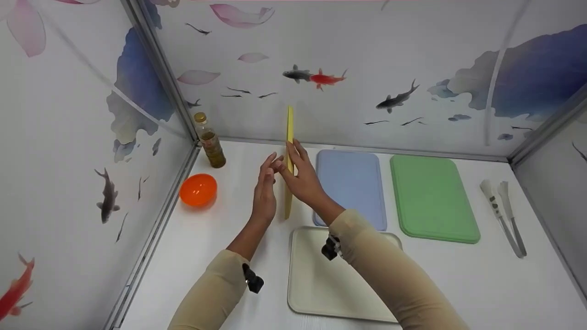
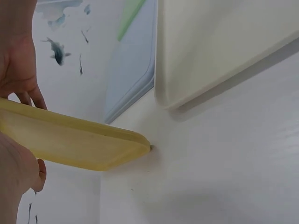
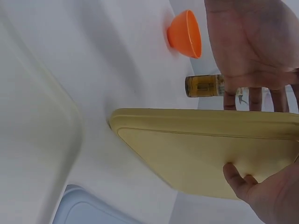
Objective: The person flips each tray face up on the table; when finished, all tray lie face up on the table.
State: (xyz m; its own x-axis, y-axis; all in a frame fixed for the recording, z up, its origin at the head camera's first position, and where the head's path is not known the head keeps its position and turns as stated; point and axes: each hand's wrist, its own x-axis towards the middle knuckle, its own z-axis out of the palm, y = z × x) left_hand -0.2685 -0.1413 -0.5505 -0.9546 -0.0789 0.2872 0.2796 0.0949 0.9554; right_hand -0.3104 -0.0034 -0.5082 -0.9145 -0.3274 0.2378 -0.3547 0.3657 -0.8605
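A yellow cutting board (image 1: 289, 201) stands on its long side, nearly edge-on in the head view, with a lower corner near the white table. My right hand (image 1: 302, 181) grips it, fingers along the right face and thumb across the edge. In the right wrist view, fingertips of the right hand (image 3: 261, 189) touch the broad face of the board (image 3: 196, 158). My left hand (image 1: 264, 197) is beside the left face with its fingers fairly straight. Part of the left hand (image 3: 257, 42) passes behind the board in the right wrist view.
A blue board (image 1: 351, 183) and a green board (image 1: 433, 197) lie to the right, tongs (image 1: 506, 220) beyond them. A beige tray (image 1: 330, 279) lies in front. On the left are an orange bowl (image 1: 198, 190) and an oil bottle (image 1: 212, 146). Printed walls (image 1: 321, 119) enclose the table.
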